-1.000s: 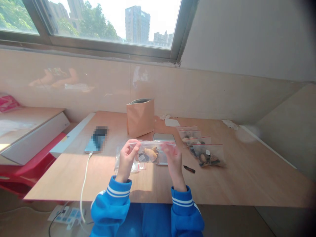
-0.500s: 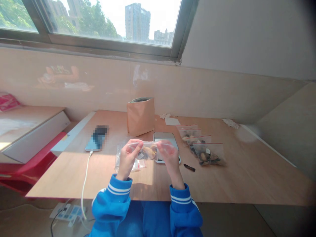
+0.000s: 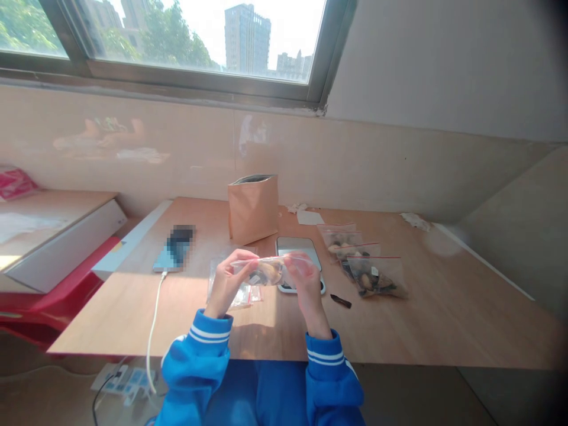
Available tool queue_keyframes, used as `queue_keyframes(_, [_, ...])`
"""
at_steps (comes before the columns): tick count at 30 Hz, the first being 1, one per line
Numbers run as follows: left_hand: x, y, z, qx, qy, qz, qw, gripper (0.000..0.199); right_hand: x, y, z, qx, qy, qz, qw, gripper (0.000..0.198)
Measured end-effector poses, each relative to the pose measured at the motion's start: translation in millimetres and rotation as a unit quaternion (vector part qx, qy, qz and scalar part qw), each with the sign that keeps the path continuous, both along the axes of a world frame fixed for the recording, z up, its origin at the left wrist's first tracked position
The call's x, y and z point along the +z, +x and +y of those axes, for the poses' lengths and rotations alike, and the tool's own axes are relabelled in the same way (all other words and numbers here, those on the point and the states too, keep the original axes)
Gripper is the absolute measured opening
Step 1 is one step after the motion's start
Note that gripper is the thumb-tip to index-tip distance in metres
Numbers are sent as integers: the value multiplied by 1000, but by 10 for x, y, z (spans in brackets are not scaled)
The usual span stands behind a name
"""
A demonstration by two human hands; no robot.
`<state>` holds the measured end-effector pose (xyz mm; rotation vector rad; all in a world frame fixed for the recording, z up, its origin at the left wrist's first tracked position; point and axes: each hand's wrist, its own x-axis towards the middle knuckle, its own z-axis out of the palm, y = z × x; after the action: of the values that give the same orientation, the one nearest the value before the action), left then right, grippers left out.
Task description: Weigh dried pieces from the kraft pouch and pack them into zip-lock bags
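While the left end of a clear bag [image 3: 267, 274] is pinched between the thumb and fingers of the left hand [image 3: 224, 279], its right end is gripped in the same way by the right hand [image 3: 307, 285], with both hands nearly closed. The bag, by which dried brown and dark pieces are held, is raised above the near middle of the table [image 3: 412, 331]. The scale [image 3: 298, 244] is partly covered by the right hand. A paper pouch [image 3: 252, 212] is stood upright on the far side. To the right, three filled bags [image 3: 377, 279] are laid overlapping, with a small dark knife [image 3: 341, 301] placed nearer. A phone [image 3: 171, 254] is seen at left.
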<state>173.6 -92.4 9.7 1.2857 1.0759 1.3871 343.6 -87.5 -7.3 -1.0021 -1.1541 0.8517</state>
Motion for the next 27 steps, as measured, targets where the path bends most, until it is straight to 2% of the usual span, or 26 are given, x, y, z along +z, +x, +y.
queue_keyframes(2, [-5,24,-13,-17,3,7,1000,26,1,22,-8,21,-1,1,1000,23])
queue_keyframes(8, [-8,125,-25,-4,-6,8,1000,27,31,87,-27,64,16,-32,997,20])
queue_keyframes(16, [-3,189,-16,-5,1,8,1000,27,20,50,4,27,41,-37,998,14])
queue_keyframes(22, [-70,240,-6,45,26,4,999,26,-18,72,21,18,24,-43,999,18])
queue_keyframes(25, [-87,189,11,40,32,26,998,27,79,153,1,-56,46,-96,993,27])
queue_keyframes(27, [-88,151,23,11,39,51,998,29,201,183,-36,-113,90,-186,972,32])
